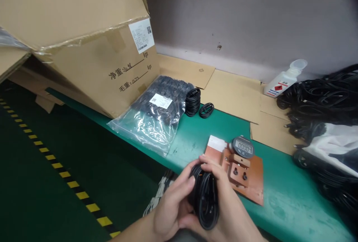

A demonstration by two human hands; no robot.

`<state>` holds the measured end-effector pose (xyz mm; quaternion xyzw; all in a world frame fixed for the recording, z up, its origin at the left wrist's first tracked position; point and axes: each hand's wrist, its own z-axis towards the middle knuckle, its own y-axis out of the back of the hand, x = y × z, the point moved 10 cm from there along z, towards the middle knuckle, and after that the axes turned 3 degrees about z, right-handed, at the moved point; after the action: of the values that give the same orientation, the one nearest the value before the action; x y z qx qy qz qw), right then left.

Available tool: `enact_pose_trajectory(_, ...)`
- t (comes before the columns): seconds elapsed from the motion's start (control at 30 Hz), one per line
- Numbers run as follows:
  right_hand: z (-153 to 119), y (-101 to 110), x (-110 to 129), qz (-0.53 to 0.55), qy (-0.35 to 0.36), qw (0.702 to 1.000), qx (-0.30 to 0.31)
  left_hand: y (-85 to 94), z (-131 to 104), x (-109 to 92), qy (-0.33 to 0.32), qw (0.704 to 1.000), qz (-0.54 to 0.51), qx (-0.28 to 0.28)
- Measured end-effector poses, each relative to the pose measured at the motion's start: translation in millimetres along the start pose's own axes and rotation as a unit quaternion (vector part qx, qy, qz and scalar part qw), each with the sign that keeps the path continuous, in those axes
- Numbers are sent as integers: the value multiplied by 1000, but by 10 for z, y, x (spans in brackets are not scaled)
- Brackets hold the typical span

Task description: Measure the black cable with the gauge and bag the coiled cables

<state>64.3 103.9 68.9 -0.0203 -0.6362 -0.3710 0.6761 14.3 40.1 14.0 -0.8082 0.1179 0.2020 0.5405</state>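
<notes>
Both hands, left hand [170, 208] and right hand [226, 204], close their fingers around a stack of black coiled cable loops [205, 199] at the near edge of the green table [279, 197]. Just right sits a brown fixture plate with a digital gauge [242, 147]. Keeping the coils squared and thumbs pressing evenly should stop the loops from springing apart, I judge.

Glossy black rubbery cable coil [206, 201] between the fingers [184, 188]. Just beyond the fingertips, a smooth brown laminate gauge board [251, 182] on matt green matting [279, 197]; farther off, crinkled clear plastic bag [151, 122], matt cardboard box [92, 59].
</notes>
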Motion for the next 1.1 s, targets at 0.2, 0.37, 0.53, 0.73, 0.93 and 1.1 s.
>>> enact_pose_trajectory(0.2, -35, -254, -6, -13, 1, 997, 72, 75, -199, -39, -29, 998, 41, 24)
enact_pose_trajectory(0.37, -73, -306, 87, 55, -10, 996, 72, 111, -309, -100, -45, 998, 35, 26)
enact_pose_trajectory(0.53, -91, -335, 155, 46, 25, 998, 47, 126, -299, -106, -53, 997, 56, 4)
enact_pose_trajectory(0.73, -24, -403, 113, -17, 71, 996, 51, 116, -249, -78, -60, 995, 71, 30)
enact_pose_trajectory(0.93, -16, -359, 160, 30, 52, 998, 35, 167, -322, -91, -30, 994, 102, -4)
enact_pose_trajectory(1.1, -66, -373, 172, 73, 41, 996, 18, 307, -338, -79, -17, 992, 93, -78)
